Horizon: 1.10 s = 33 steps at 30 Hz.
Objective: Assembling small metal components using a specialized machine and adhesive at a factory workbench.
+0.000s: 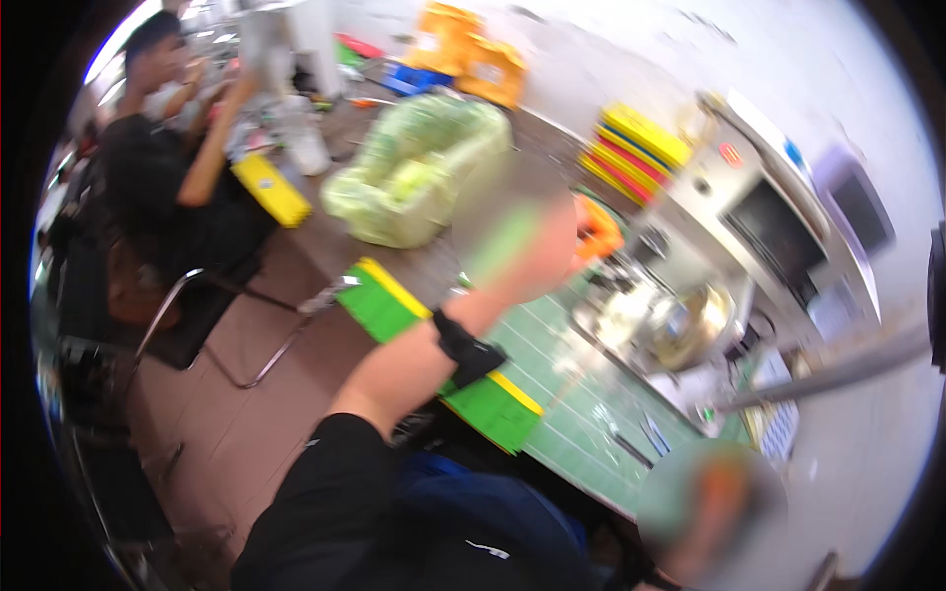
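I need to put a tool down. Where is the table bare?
The green mat is bare between the green blocks and the metal bowl. Around the bowl and below the oven it is crowded.

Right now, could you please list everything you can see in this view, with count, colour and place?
Cutting mat: one, green with a pale grid, on the worktop at centre right.
Green blocks with yellow edge: two, at the mat's left edge.
Bag: one, light green, bulky, on the brown table.
Stacked trays: several, yellow, red and blue, upper right.
Oven-like box: one, silver with a dark window, right.
Metal bowl: one, silver, below the box.
Yellow crates: two, top centre.
Seated person: one, black shirt, upper left.
Left hand: blurred, raised over the table, black wrist strap.
Right hand: blurred, lower right.
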Each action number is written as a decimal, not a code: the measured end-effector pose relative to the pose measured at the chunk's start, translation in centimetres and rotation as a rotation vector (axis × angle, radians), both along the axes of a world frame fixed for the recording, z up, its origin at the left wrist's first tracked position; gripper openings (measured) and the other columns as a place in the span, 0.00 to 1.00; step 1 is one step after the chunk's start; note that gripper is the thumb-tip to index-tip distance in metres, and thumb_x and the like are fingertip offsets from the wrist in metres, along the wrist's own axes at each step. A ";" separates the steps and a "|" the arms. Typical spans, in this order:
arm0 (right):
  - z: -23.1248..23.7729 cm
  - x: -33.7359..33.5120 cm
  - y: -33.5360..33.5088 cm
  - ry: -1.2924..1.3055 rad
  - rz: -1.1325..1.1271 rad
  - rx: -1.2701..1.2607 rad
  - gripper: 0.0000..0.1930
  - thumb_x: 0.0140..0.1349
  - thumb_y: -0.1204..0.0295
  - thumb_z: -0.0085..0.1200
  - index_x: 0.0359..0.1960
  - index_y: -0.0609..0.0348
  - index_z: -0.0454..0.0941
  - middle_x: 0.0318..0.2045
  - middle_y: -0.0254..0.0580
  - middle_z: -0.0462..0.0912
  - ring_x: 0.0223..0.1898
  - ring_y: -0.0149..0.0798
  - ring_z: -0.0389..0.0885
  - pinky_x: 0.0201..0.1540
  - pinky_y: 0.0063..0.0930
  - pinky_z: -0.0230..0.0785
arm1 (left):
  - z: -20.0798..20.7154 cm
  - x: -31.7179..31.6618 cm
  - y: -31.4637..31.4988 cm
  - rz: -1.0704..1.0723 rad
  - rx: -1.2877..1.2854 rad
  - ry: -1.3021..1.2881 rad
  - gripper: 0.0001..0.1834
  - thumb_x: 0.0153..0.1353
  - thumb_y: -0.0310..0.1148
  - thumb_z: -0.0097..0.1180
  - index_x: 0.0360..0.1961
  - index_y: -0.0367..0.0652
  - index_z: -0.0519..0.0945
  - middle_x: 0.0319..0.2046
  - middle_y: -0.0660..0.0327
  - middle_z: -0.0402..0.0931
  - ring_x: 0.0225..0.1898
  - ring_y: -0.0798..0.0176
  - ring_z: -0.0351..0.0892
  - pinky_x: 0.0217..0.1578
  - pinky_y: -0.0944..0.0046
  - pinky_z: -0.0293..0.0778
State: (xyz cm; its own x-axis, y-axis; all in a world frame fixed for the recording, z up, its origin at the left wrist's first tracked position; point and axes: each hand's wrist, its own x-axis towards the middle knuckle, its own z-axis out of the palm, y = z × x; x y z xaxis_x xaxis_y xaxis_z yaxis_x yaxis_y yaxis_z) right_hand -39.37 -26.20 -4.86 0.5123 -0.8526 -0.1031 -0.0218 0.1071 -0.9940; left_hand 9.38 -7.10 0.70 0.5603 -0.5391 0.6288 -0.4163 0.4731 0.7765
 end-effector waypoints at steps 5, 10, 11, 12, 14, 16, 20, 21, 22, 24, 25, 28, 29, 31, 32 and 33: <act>1.3 2.2 0.4 -0.020 -0.014 0.100 0.18 0.77 0.68 0.45 0.58 0.69 0.75 0.49 0.51 0.83 0.43 0.36 0.83 0.45 0.27 0.76 | 0.4 0.4 2.0 -0.017 0.068 -0.040 0.03 0.65 0.23 0.61 0.40 0.37 0.82 0.43 0.62 0.78 0.45 0.67 0.79 0.45 0.68 0.76; 1.1 0.6 0.4 -0.023 -0.047 0.090 0.17 0.77 0.69 0.46 0.58 0.69 0.75 0.46 0.48 0.84 0.41 0.34 0.82 0.43 0.27 0.77 | 0.6 0.1 1.7 -0.089 0.170 -0.044 0.06 0.66 0.19 0.58 0.43 0.33 0.83 0.47 0.58 0.77 0.50 0.64 0.78 0.53 0.66 0.73; 1.2 0.6 0.4 -0.021 -0.071 0.092 0.17 0.77 0.69 0.46 0.58 0.69 0.75 0.46 0.48 0.84 0.41 0.34 0.82 0.43 0.27 0.77 | 0.6 0.0 1.7 -0.112 0.172 -0.042 0.06 0.66 0.19 0.58 0.43 0.33 0.83 0.47 0.58 0.77 0.50 0.64 0.78 0.53 0.66 0.73; 1.3 0.5 0.5 -0.010 -0.057 0.085 0.17 0.77 0.69 0.46 0.58 0.69 0.75 0.46 0.48 0.84 0.41 0.33 0.82 0.43 0.26 0.77 | 0.9 -0.2 1.8 -0.084 0.179 -0.063 0.07 0.65 0.18 0.58 0.43 0.33 0.83 0.47 0.58 0.77 0.50 0.64 0.78 0.53 0.66 0.72; 1.4 0.5 0.8 0.068 -0.066 0.053 0.18 0.77 0.69 0.42 0.59 0.69 0.74 0.45 0.46 0.84 0.40 0.33 0.82 0.43 0.25 0.76 | 1.1 -0.6 1.7 -0.032 0.165 -0.090 0.07 0.65 0.21 0.60 0.43 0.34 0.84 0.46 0.58 0.79 0.49 0.65 0.80 0.49 0.68 0.76; 1.8 1.1 1.0 0.080 -0.081 0.044 0.16 0.76 0.70 0.46 0.57 0.69 0.76 0.44 0.45 0.84 0.39 0.32 0.82 0.42 0.25 0.76 | 0.8 -0.4 1.5 -0.052 0.175 -0.085 0.08 0.65 0.20 0.60 0.44 0.33 0.84 0.47 0.57 0.79 0.50 0.64 0.80 0.50 0.67 0.75; 4.9 2.9 2.4 0.202 -0.016 -0.074 0.14 0.71 0.73 0.55 0.54 0.67 0.80 0.40 0.42 0.85 0.37 0.31 0.83 0.43 0.25 0.76 | 1.3 0.2 3.3 0.019 0.258 -0.179 0.08 0.65 0.18 0.57 0.45 0.31 0.84 0.49 0.56 0.78 0.53 0.61 0.77 0.57 0.65 0.69; 6.7 3.3 3.1 0.145 0.063 -0.214 0.14 0.68 0.74 0.57 0.53 0.66 0.81 0.38 0.42 0.86 0.36 0.31 0.83 0.43 0.25 0.76 | 1.3 0.3 3.3 0.033 0.280 -0.161 0.09 0.65 0.18 0.57 0.45 0.30 0.84 0.49 0.55 0.78 0.53 0.61 0.77 0.57 0.65 0.69; 8.5 3.7 4.1 0.088 0.151 -0.345 0.14 0.65 0.76 0.60 0.52 0.66 0.82 0.36 0.41 0.86 0.35 0.31 0.84 0.43 0.25 0.76 | 1.1 0.5 3.5 0.027 0.289 -0.114 0.09 0.66 0.18 0.57 0.46 0.30 0.83 0.49 0.56 0.78 0.53 0.61 0.77 0.57 0.65 0.69; 13.3 4.6 5.9 0.004 0.277 -0.473 0.14 0.62 0.75 0.62 0.49 0.65 0.84 0.34 0.43 0.87 0.32 0.32 0.86 0.42 0.25 0.77 | 0.0 1.5 2.9 -0.006 0.292 -0.147 0.09 0.66 0.18 0.56 0.46 0.31 0.83 0.49 0.56 0.78 0.53 0.61 0.77 0.57 0.65 0.69; 14.8 5.4 6.9 -0.107 0.306 -0.521 0.11 0.61 0.75 0.62 0.44 0.68 0.83 0.29 0.46 0.87 0.27 0.34 0.83 0.35 0.26 0.74 | -0.1 1.8 2.8 0.018 0.290 -0.173 0.10 0.67 0.19 0.56 0.47 0.31 0.83 0.49 0.56 0.78 0.53 0.61 0.77 0.57 0.66 0.70; 17.3 7.1 7.5 -0.508 0.464 -0.663 0.08 0.59 0.75 0.63 0.35 0.69 0.82 0.27 0.52 0.88 0.18 0.36 0.78 0.21 0.28 0.67 | 0.7 1.3 2.2 0.048 0.329 -0.239 0.10 0.67 0.20 0.56 0.47 0.32 0.83 0.51 0.56 0.78 0.51 0.64 0.77 0.51 0.68 0.71; 17.2 8.0 7.9 -0.666 0.419 -0.753 0.07 0.60 0.74 0.64 0.32 0.67 0.80 0.24 0.49 0.86 0.15 0.36 0.74 0.19 0.28 0.64 | 1.2 1.1 2.1 0.080 0.342 -0.239 0.09 0.68 0.20 0.56 0.47 0.33 0.83 0.51 0.56 0.78 0.50 0.65 0.77 0.49 0.69 0.71; 18.3 7.9 7.3 -0.692 0.562 -0.819 0.08 0.63 0.72 0.61 0.35 0.66 0.80 0.27 0.48 0.84 0.19 0.42 0.77 0.21 0.29 0.68 | 0.6 0.9 2.9 0.097 0.336 -0.277 0.09 0.68 0.20 0.56 0.47 0.33 0.84 0.51 0.57 0.78 0.48 0.67 0.77 0.45 0.70 0.71; 19.9 7.2 6.6 -0.529 0.722 -0.798 0.10 0.67 0.71 0.59 0.41 0.68 0.81 0.34 0.51 0.84 0.26 0.48 0.83 0.26 0.30 0.75 | -0.2 1.0 2.7 0.107 0.332 -0.280 0.09 0.68 0.21 0.56 0.47 0.33 0.84 0.50 0.57 0.78 0.47 0.67 0.76 0.44 0.71 0.71; 19.6 6.4 6.5 -0.531 0.694 -0.808 0.10 0.67 0.71 0.59 0.41 0.68 0.81 0.34 0.51 0.84 0.26 0.48 0.83 0.26 0.30 0.75 | -0.1 0.9 2.4 0.119 0.327 -0.298 0.09 0.68 0.21 0.56 0.47 0.33 0.84 0.50 0.57 0.79 0.46 0.68 0.76 0.43 0.71 0.70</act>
State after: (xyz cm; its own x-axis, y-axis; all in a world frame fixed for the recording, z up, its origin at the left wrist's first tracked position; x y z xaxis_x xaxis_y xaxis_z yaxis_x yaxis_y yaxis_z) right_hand -32.96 -19.70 14.70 0.7062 -0.0968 0.7014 0.6073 -0.4266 -0.6703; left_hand 10.30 -4.73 0.58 0.4506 -0.6791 0.5794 -0.6809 0.1582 0.7151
